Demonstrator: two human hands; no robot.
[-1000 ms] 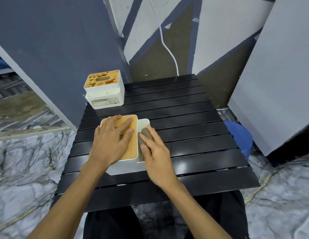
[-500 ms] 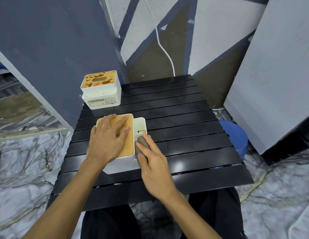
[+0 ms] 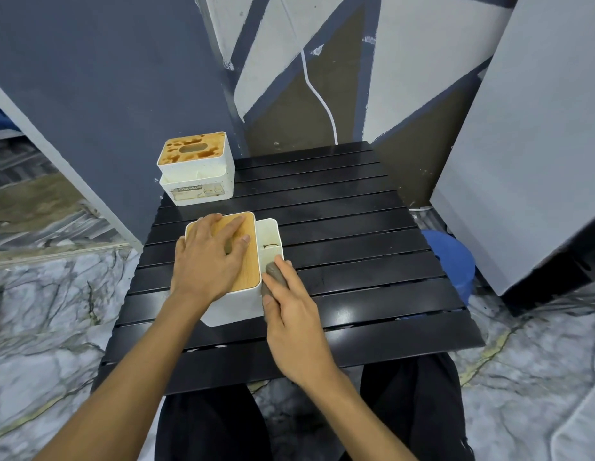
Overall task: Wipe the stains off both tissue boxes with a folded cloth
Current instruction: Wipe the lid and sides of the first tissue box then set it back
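Black slatted table (image 3: 339, 227); grey cloth (image 3: 275, 273); brown-stained box (image 3: 194, 168).

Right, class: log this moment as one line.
left hand: presses near box lid | right hand: holds cloth at near box side | far box: stained, untouched

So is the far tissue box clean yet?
No, brown stains cover the lid of the far box.
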